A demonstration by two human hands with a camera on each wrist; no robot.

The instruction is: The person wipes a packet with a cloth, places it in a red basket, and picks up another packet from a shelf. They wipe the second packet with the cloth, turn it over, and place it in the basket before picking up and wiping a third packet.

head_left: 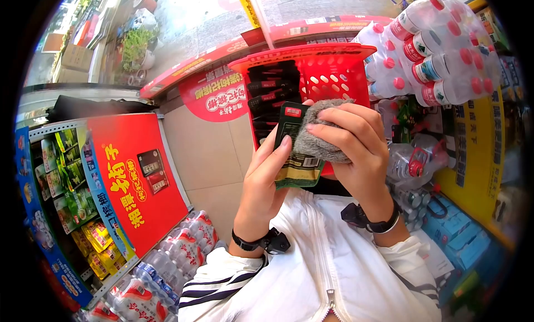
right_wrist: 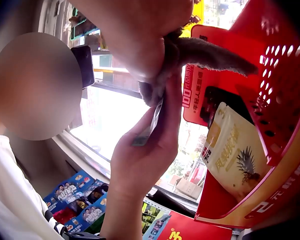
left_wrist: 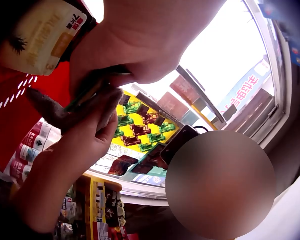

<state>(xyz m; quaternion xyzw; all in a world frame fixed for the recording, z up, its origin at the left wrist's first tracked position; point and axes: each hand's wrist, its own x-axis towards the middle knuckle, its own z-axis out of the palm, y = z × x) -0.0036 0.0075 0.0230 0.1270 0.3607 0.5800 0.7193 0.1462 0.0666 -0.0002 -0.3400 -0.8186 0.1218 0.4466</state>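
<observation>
My left hand (head_left: 258,180) grips a dark green and black snack pouch (head_left: 290,121) by its left edge, thumb on the face. A fuzzy grey cloth (head_left: 320,141) is in my right hand (head_left: 359,149), its fingers curled over it and pressing it against the pouch. Part of the pouch is hidden beneath the cloth. In the right wrist view, a loose end of the cloth (right_wrist: 215,55) sticks out toward the basket, and the pouch (right_wrist: 154,122) appears edge-on. Both hands are above the near side of a red plastic basket (head_left: 334,71).
Black packets (head_left: 272,91) stand in rows in the basket. A cream pouch with a pineapple picture (right_wrist: 235,155) is also there. Shrink-wrapped water bottles (head_left: 439,55) are stacked at the right. Left are a red display panel (head_left: 136,177), snack shelves (head_left: 67,177) and bottle packs (head_left: 167,261).
</observation>
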